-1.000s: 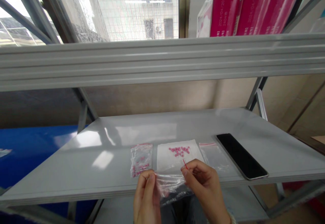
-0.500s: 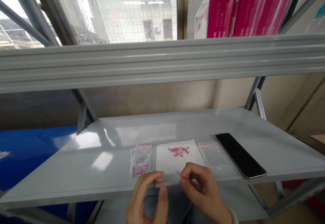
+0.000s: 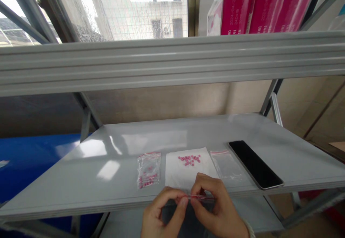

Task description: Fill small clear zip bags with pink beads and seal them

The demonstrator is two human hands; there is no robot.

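Note:
Both hands meet at the table's front edge. My left hand (image 3: 164, 211) pinches one end of a clear zip bag (image 3: 201, 197) with a red strip along its top, thumb against forefinger. The same bag's red edge is gripped by my right hand (image 3: 215, 205), fingertips close to those of the left. Most of the bag is hidden by the fingers. Just beyond them lies a white paper sheet (image 3: 178, 173), bearing several small pink beads or pellets (image 3: 189, 159). To its left rests a zip bag with similar pink pieces inside (image 3: 149, 169).
Right of the paper lies another flat clear zip bag (image 3: 226, 164), with a black-screened phone (image 3: 256, 164) beside it. A grey metal shelf beam (image 3: 172, 63) crosses above the grey table (image 3: 81, 180). Pink boxes (image 3: 264, 8) stand on the upper shelf.
My left hand has moved right and closed from an open pose onto the red-striped bag. My right hand keeps its pinch on the bag, whose red edge is now more level.

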